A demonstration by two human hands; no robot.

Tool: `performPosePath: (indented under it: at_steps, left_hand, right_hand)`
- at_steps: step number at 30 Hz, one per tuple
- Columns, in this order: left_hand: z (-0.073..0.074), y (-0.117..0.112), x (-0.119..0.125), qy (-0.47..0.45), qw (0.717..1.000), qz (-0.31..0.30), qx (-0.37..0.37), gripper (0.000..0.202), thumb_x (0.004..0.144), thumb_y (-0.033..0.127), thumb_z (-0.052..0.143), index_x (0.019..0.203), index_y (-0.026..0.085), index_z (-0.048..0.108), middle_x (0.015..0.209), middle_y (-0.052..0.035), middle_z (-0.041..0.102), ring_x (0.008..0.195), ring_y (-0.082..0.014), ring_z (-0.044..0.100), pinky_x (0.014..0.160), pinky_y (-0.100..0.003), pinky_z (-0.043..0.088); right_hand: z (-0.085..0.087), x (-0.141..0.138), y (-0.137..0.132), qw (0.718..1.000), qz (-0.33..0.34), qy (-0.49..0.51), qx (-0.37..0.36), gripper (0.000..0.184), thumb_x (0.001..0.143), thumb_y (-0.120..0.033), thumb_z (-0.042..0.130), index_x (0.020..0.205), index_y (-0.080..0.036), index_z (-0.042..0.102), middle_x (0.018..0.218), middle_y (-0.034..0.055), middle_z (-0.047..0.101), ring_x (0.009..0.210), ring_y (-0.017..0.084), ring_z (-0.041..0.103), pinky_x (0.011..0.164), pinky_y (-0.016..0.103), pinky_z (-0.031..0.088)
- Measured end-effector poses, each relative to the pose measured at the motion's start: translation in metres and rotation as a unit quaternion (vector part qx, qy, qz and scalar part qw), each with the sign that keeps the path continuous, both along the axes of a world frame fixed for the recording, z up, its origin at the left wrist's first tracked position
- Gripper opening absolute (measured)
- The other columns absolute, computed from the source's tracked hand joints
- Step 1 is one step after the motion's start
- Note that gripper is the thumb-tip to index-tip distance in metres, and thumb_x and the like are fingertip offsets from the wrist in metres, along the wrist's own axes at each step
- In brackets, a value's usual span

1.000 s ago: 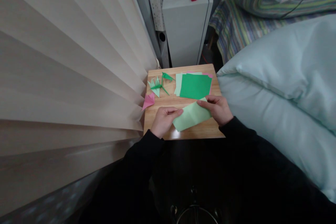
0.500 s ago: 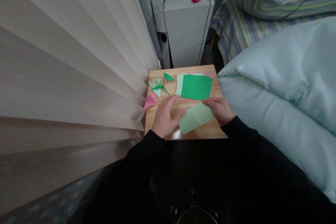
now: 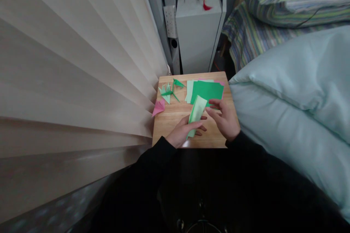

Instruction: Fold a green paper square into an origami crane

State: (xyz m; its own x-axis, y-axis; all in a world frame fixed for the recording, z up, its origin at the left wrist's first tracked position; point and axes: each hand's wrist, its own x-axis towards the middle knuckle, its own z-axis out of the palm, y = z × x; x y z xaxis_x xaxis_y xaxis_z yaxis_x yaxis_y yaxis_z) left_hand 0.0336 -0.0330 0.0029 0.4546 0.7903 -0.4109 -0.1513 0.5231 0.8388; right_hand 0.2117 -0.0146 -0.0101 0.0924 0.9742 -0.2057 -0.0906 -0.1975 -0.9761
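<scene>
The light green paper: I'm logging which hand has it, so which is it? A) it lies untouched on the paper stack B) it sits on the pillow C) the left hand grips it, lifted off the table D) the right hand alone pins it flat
C: the left hand pinches the folded light green paper near its lower end, raised above the wooden table, while the right hand is open beside it.

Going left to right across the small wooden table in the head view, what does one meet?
Pink folded piece → light and dark green folded figures → left hand → light green folded sheet held in it → right hand. The paper stack behind overlaps these, so it is left out.
</scene>
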Motion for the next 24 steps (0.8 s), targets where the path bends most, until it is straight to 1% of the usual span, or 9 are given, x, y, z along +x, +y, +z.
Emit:
performPosePath:
  at_steps: [1, 3, 6, 8, 10, 14, 17, 20, 24]
  left_hand:
    - [-0.001, -0.001, 0.000, -0.033, 0.999, 0.001, -0.032, 0.053, 0.078, 0.042, 0.075, 0.123, 0.015, 0.068, 0.111, -0.0151, 0.075, 0.091, -0.0273, 0.072, 0.076, -0.037, 0.053]
    - [-0.002, -0.003, -0.001, -0.094, 0.992, -0.011, -0.083, 0.052, 0.078, 0.043, 0.073, 0.120, 0.014, 0.068, 0.104, -0.0154, 0.076, 0.088, -0.0276, 0.073, 0.071, -0.035, 0.052]
    - [-0.001, -0.003, -0.005, -0.165, 0.975, -0.028, -0.146, 0.055, 0.080, 0.053, 0.067, 0.117, 0.011, 0.067, 0.102, -0.0187, 0.076, 0.087, -0.0312, 0.073, 0.067, -0.037, 0.052]
    - [0.001, -0.002, -0.006, -0.191, 0.967, -0.020, -0.168, 0.058, 0.082, 0.057, 0.063, 0.117, 0.011, 0.067, 0.105, -0.0202, 0.076, 0.089, -0.0341, 0.074, 0.064, -0.039, 0.053]
    - [0.003, -0.001, -0.007, -0.200, 0.964, -0.007, -0.174, 0.057, 0.081, 0.056, 0.063, 0.115, 0.011, 0.068, 0.107, -0.0202, 0.077, 0.092, -0.0362, 0.074, 0.067, -0.041, 0.055]
    - [0.000, 0.001, -0.003, -0.177, 0.971, 0.040, -0.154, 0.047, 0.078, 0.045, 0.067, 0.109, 0.010, 0.071, 0.104, -0.0181, 0.078, 0.101, -0.0372, 0.074, 0.085, -0.047, 0.057]
    - [-0.005, 0.001, 0.001, -0.133, 0.979, 0.096, -0.125, 0.039, 0.077, 0.041, 0.073, 0.100, 0.010, 0.074, 0.098, -0.0169, 0.080, 0.103, -0.0351, 0.074, 0.091, -0.044, 0.057]
    - [-0.007, 0.003, 0.005, -0.085, 0.979, 0.175, -0.068, 0.034, 0.075, 0.040, 0.079, 0.093, 0.010, 0.075, 0.099, -0.0162, 0.080, 0.106, -0.0336, 0.074, 0.092, -0.041, 0.057]
    - [0.000, 0.005, 0.007, -0.053, 0.973, 0.225, -0.017, 0.037, 0.074, 0.043, 0.083, 0.091, 0.011, 0.076, 0.099, -0.0150, 0.080, 0.106, -0.0324, 0.074, 0.089, -0.041, 0.059]
  right_hand:
    - [-0.001, -0.003, -0.002, 1.000, -0.004, 0.000, 0.015, 0.059, 0.066, -0.053, 0.088, 0.112, -0.024, 0.064, 0.127, 0.0124, 0.069, 0.113, 0.028, 0.065, 0.079, 0.038, 0.059]
    - [-0.002, -0.009, -0.004, 0.998, 0.019, 0.056, -0.013, 0.064, 0.062, -0.048, 0.091, 0.114, -0.024, 0.063, 0.120, 0.0112, 0.072, 0.104, 0.027, 0.068, 0.075, 0.037, 0.059]
    - [-0.003, -0.015, -0.008, 0.988, 0.053, 0.123, -0.082, 0.054, 0.060, -0.049, 0.091, 0.099, -0.020, 0.069, 0.099, 0.0081, 0.077, 0.080, 0.021, 0.068, 0.065, 0.034, 0.056]
    - [-0.002, -0.016, -0.010, 0.984, 0.054, 0.141, -0.095, 0.047, 0.061, -0.050, 0.090, 0.090, -0.018, 0.072, 0.087, 0.0059, 0.076, 0.068, 0.017, 0.063, 0.057, 0.031, 0.053]
    - [-0.001, -0.015, -0.011, 0.984, 0.049, 0.148, -0.087, 0.043, 0.063, -0.050, 0.090, 0.085, -0.017, 0.073, 0.079, 0.0035, 0.072, 0.060, 0.014, 0.057, 0.049, 0.028, 0.045]
    - [0.001, -0.012, -0.008, 0.988, 0.022, 0.136, -0.070, 0.040, 0.063, -0.049, 0.090, 0.081, -0.018, 0.073, 0.074, 0.0016, 0.067, 0.056, 0.012, 0.048, 0.040, 0.025, 0.030]
    - [0.001, -0.009, -0.004, 0.988, 0.012, 0.138, -0.068, 0.044, 0.060, -0.052, 0.091, 0.083, -0.019, 0.073, 0.074, 0.0011, 0.067, 0.058, 0.013, 0.050, 0.045, 0.027, 0.037]
    - [0.000, -0.007, -0.002, 0.991, 0.003, 0.123, -0.057, 0.045, 0.058, -0.056, 0.091, 0.076, -0.021, 0.070, 0.076, 0.0008, 0.067, 0.069, 0.016, 0.058, 0.063, 0.031, 0.052]
    - [-0.004, -0.007, -0.002, 0.996, 0.025, 0.069, -0.049, 0.047, 0.060, -0.061, 0.089, 0.069, -0.022, 0.065, 0.076, 0.0001, 0.065, 0.072, 0.015, 0.059, 0.072, 0.033, 0.055]
